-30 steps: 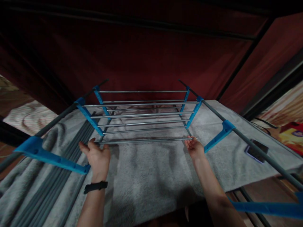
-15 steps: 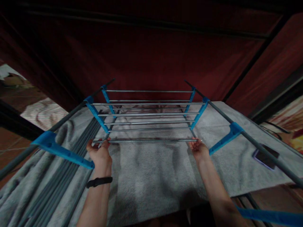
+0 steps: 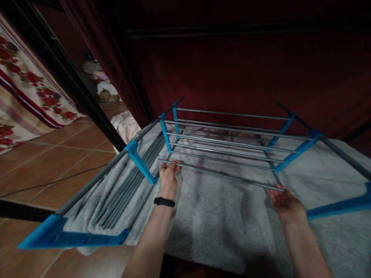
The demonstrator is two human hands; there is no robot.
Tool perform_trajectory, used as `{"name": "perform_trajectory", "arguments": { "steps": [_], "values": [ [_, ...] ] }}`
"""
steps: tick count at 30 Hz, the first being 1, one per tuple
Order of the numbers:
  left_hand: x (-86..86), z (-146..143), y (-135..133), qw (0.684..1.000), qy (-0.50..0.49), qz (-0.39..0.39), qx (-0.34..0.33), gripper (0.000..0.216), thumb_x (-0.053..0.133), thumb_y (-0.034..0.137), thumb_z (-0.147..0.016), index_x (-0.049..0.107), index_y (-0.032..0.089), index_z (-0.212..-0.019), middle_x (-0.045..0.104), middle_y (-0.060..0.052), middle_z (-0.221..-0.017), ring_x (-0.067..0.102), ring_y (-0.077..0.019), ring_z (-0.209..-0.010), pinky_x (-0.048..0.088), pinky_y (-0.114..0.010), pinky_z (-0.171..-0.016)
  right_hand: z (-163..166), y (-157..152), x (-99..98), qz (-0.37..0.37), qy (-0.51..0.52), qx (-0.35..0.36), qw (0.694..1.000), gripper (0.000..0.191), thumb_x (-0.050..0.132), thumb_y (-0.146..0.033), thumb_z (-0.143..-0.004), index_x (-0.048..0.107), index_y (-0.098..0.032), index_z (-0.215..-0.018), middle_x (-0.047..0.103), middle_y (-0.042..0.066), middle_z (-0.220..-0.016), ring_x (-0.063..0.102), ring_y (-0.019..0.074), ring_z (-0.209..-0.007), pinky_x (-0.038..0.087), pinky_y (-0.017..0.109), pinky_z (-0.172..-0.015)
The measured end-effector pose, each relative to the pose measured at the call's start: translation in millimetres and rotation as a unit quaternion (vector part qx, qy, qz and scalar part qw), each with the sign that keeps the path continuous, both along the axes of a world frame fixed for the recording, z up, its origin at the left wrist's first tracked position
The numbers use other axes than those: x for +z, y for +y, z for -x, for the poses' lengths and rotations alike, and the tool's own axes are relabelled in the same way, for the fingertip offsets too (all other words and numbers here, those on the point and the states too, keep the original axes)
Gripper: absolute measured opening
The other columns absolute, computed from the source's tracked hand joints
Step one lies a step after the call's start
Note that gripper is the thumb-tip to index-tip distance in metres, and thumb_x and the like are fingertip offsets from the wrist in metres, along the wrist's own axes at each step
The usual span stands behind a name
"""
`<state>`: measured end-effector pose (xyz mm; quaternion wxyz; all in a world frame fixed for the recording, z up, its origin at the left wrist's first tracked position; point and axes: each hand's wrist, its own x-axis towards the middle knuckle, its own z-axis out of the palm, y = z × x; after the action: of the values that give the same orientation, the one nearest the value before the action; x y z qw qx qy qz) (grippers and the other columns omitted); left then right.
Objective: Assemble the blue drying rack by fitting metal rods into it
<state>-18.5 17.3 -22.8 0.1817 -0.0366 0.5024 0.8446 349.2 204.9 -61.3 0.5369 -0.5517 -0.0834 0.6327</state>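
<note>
A thin grey metal rod point(image 3: 220, 174) stretches between my two hands, tilted down to the right in view. Near its left end, my left hand point(image 3: 169, 173) has its fingers closed on it; a black band circles that wrist. The other end sits in the closed fingers of my right hand point(image 3: 285, 199). Beyond the rod stands a frame of blue plastic brackets point(image 3: 165, 135) on long grey side tubes point(image 3: 92, 189), with several crossbars point(image 3: 226, 148) fitted between the far brackets. A nearer blue bracket point(image 3: 142, 164) is left of my left hand, another blue bracket point(image 3: 342, 204) right of my right hand.
Several loose grey rods point(image 3: 130, 185) lie bundled on a grey blanket point(image 3: 214, 224) at the left. A dark red curtain point(image 3: 232, 73) hangs behind the frame. At left are a tiled floor point(image 3: 72, 162), a black post point(image 3: 72, 81) and a flowered cloth point(image 3: 34, 85).
The view has turned to the left, so the frame and hands appear farther right. The rod now slopes in view, and both hands still hold it.
</note>
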Motion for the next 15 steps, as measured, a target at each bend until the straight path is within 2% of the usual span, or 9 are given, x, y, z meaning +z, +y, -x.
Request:
{"name": "perform_trajectory", "arguments": {
  "steps": [7,15],
  "values": [
    [4.0,-15,-1,0.998,-0.026,-0.031,-0.058,0.015,0.066,0.003,-0.078,0.058,0.014,-0.085,0.068,-0.004,-0.076,0.067,-0.0114,-0.067,0.052,-0.020,-0.060,0,-2,-0.5,-0.010,0.008,0.009,1.000,0.024,0.043,-0.010,-0.094,0.059,-0.016,-0.078,0.062,-0.003,-0.078,0.063,0.0068,-0.067,0.056,0.022,-0.064],
    [3.7,-42,-2,0.992,-0.038,-0.040,-0.112,0.014,0.070,0.004,-0.076,0.061,0.014,-0.080,0.069,-0.005,-0.077,0.067,-0.0120,-0.070,0.052,-0.021,-0.065,6,-14,0.5,-0.006,0.015,0.012,1.000,0.029,0.035,-0.004,-0.092,0.057,-0.017,-0.077,0.063,-0.002,-0.078,0.064,0.0078,-0.066,0.056,0.023,-0.062]
  ]
}}
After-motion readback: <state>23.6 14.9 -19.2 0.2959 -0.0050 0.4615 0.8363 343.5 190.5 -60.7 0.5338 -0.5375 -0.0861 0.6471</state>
